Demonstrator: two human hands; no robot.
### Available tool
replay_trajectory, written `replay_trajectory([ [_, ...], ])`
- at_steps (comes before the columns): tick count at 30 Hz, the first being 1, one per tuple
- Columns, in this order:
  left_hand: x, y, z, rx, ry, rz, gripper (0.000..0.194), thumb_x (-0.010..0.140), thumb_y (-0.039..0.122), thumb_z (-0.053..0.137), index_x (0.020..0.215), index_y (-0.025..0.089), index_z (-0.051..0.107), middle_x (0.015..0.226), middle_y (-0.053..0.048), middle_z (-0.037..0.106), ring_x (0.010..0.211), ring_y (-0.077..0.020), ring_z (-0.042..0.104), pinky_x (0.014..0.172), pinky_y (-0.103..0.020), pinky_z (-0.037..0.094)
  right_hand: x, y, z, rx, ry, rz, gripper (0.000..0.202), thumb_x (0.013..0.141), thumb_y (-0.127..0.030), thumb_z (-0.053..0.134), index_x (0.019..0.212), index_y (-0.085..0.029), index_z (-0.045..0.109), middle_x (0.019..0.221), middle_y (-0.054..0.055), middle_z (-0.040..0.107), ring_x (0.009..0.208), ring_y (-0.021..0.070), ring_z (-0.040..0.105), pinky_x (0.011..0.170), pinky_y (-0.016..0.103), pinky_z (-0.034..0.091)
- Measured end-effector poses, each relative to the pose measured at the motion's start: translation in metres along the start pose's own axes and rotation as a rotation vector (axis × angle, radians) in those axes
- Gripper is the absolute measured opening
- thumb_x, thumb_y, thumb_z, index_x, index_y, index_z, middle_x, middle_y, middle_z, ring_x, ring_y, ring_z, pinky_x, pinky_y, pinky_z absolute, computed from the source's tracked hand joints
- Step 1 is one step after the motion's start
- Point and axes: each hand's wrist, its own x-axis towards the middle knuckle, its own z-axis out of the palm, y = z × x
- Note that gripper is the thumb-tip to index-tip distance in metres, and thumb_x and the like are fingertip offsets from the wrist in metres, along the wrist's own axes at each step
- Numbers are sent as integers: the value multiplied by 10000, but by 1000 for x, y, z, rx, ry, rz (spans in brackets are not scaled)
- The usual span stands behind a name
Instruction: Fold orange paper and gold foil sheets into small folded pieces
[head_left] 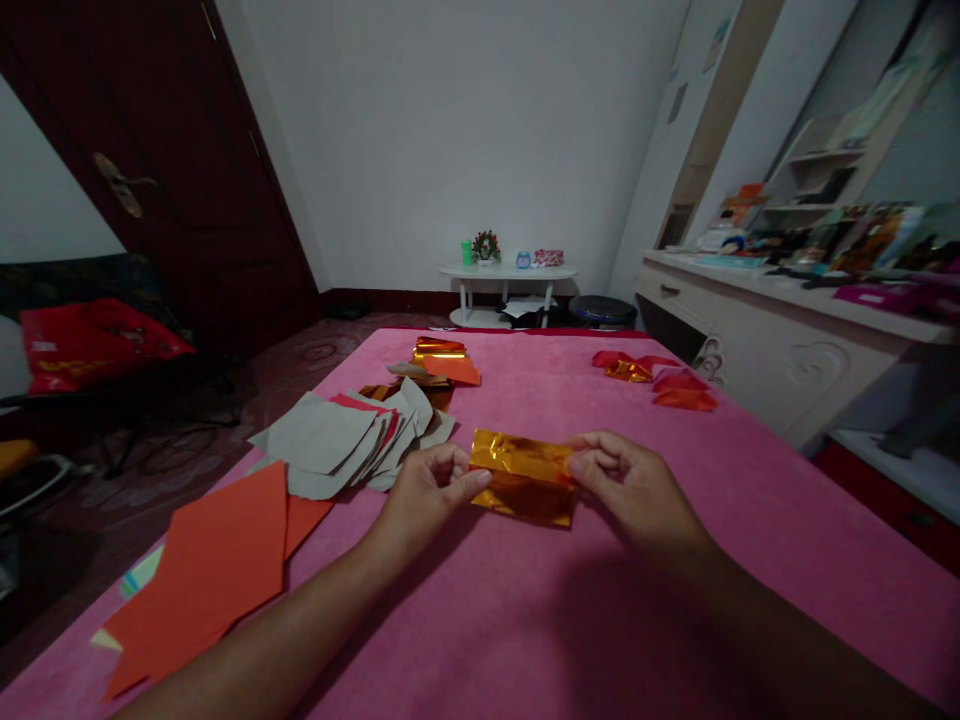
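A shiny gold foil paper sheet [525, 485] is stretched between my two hands just over the pink cloth, with a crease running across it. My left hand [439, 485] pinches its left edge between thumb and fingers. At its right edge, my right hand [619, 480] does the same. Left of my left hand lies a fanned stack of grey paper pieces [322, 435] with some red ones among them. Orange paper sheets [225, 550] lie nearer, beside my left forearm. Behind the grey stack is a pile of gold foil and orange paper [442, 360].
The pink cloth [712, 600] covers the surface before me. Several folded red, gold and orange paper pieces [649, 378] lie at its far right. A cluttered white dresser [780, 330] stands on the right, a small white table [510, 271] at the wall, a red bag [97, 345] on the left.
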Motion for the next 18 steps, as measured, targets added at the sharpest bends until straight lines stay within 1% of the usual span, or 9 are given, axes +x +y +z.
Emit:
replay_trajectory([
  [2, -1, 2, 1, -14, 16, 16, 219, 692, 277, 729, 667, 134, 566, 637, -4, 601, 574, -107, 526, 558, -225, 390, 1, 4, 0, 85, -17, 49, 331, 749, -474, 658, 830, -162, 582, 616, 3, 609, 567, 141, 568, 565, 263, 443],
  [4, -2, 3, 1, -19, 19, 36, 207, 705, 274, 720, 676, 133, 571, 644, -9, 611, 584, -113, 542, 565, -228, 403, 1, 7, 0, 168, -51, 92, 351, 738, -487, 674, 791, -152, 583, 629, 19, 627, 582, 141, 580, 588, 265, 454],
  [8, -3, 1, 1, -28, 12, 51, 203, 708, 263, 720, 667, 136, 567, 624, -2, 604, 572, -114, 544, 556, -227, 410, 0, 8, 4, 342, -107, 152, 321, 714, -435, 726, 793, -147, 609, 679, 29, 662, 625, 143, 610, 624, 261, 473],
  [10, -3, -1, 1, -31, -5, 51, 207, 697, 257, 731, 660, 135, 567, 641, -4, 609, 587, -116, 550, 568, -229, 420, -2, 8, 6, 398, -108, 168, 300, 700, -400, 751, 804, -149, 621, 721, 34, 682, 662, 148, 629, 641, 257, 482],
  [14, -4, -5, 2, -11, -40, 47, 208, 690, 255, 743, 651, 130, 582, 680, -20, 636, 634, -133, 583, 607, -239, 444, -3, 9, 8, 411, -85, 147, 289, 672, -367, 777, 831, -155, 662, 782, 45, 707, 698, 161, 653, 670, 267, 502],
  [16, -4, -4, 2, -12, -77, 36, 179, 710, 274, 733, 721, 125, 633, 749, -45, 672, 689, -157, 616, 655, -263, 470, -3, 12, 9, 385, -84, 125, 286, 664, -368, 779, 831, -159, 678, 796, 52, 711, 709, 175, 661, 681, 284, 513],
  [18, -5, -1, 4, -46, -128, 17, 211, 726, 290, 725, 845, 123, 676, 847, -76, 699, 762, -188, 643, 724, -302, 491, -3, 15, 10, 355, -85, 105, 278, 664, -374, 774, 825, -163, 689, 809, 57, 714, 731, 192, 666, 702, 306, 521],
])
